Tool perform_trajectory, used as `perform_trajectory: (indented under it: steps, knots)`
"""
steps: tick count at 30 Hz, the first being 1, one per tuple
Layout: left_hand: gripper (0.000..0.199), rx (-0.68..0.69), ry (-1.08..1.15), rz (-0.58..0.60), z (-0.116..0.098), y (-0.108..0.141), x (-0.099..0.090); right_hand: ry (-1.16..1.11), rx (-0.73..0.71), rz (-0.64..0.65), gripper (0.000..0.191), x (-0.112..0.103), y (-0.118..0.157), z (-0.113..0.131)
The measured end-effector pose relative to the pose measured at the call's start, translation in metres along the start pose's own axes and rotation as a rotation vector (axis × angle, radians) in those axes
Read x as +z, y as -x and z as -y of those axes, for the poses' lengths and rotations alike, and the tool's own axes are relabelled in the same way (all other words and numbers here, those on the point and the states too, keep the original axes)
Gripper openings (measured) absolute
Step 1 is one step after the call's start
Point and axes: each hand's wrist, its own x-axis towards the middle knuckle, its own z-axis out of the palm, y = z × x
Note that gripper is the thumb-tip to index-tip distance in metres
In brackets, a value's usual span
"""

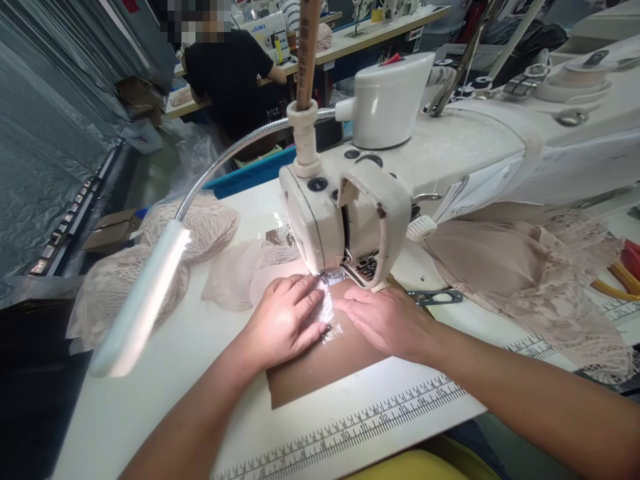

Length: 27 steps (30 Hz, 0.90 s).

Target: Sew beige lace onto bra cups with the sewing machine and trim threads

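The white head of a sewing machine [320, 213] stands over a pale table [210, 360]. Just left of its needle area, my left hand [287, 317] lies on a small pale lace piece [326, 308], thumb and fingers spread at its edge. On the other side my right hand [383, 320] rests with its fingers bunched, fingertips at the piece's right edge; whether they hold anything is hidden. Beneath both hands is a flat brown sheet [310, 377]. A beige fabric cup [265, 270] touches the far side of my left hand.
A lamp [143, 300] on a bent metal neck hangs at the left, over lace cups [200, 227]. More lace fabric [500, 253] lies right, beyond a dark metal plate [440, 297]. A printed ruler [350, 433] runs along the front edge. A person [230, 73] sits behind.
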Motion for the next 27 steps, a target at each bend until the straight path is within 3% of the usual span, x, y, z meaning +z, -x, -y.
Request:
perform_trajectory:
  steps: [7, 14, 19, 27]
  knots:
    - [0.036, 0.035, 0.069, 0.027, -0.001, 0.004, -0.008, -0.036, -0.072, 0.066, 0.029, 0.001, 0.003, 0.0]
    - [0.023, 0.0, 0.009, -0.007, -0.006, 0.004, 0.0, -0.063, -0.101, 0.075, 0.028, 0.0, 0.003, 0.001]
    - [0.031, -0.029, -0.061, -0.043, -0.01, 0.001, 0.003, -0.072, -0.112, 0.054, 0.027, 0.0, 0.003, 0.002]
    - [0.02, -0.05, 0.179, -0.071, -0.004, 0.004, 0.004, -0.058, -0.067, -0.039, 0.028, 0.001, 0.003, 0.003]
